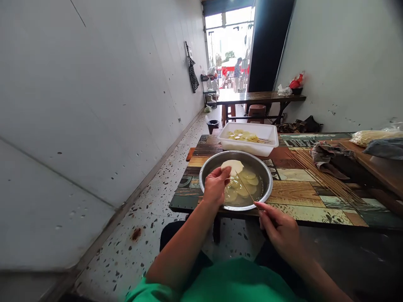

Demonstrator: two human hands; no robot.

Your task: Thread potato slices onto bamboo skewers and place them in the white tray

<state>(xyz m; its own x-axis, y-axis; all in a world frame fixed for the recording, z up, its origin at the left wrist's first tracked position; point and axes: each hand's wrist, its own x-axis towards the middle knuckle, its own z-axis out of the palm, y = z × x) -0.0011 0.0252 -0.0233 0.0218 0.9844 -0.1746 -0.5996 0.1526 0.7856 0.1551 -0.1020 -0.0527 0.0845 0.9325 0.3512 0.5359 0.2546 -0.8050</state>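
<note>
My left hand [216,184] pinches a pale round potato slice [233,167] above the metal bowl [268,191]. In the bowl, several more slices [247,188] lie in cloudy water. My right hand [278,226] is at the bowl's near right rim, its fingers closed on the lower end of a thin wooden skewer [245,187]. The skewer slants up and left, its upper end at the lower edge of the held slice; whether the tip has gone in I cannot tell.
Behind the bowl is a white plastic tub [248,150] with skewered slices. Many loose skewers [327,178] lie on the patterned table [292,193] to the right, beside a crumpled cloth [330,157]. Farther right, plastic bags [378,137] rest on a wooden board. A white wall [103,105] runs along the left.
</note>
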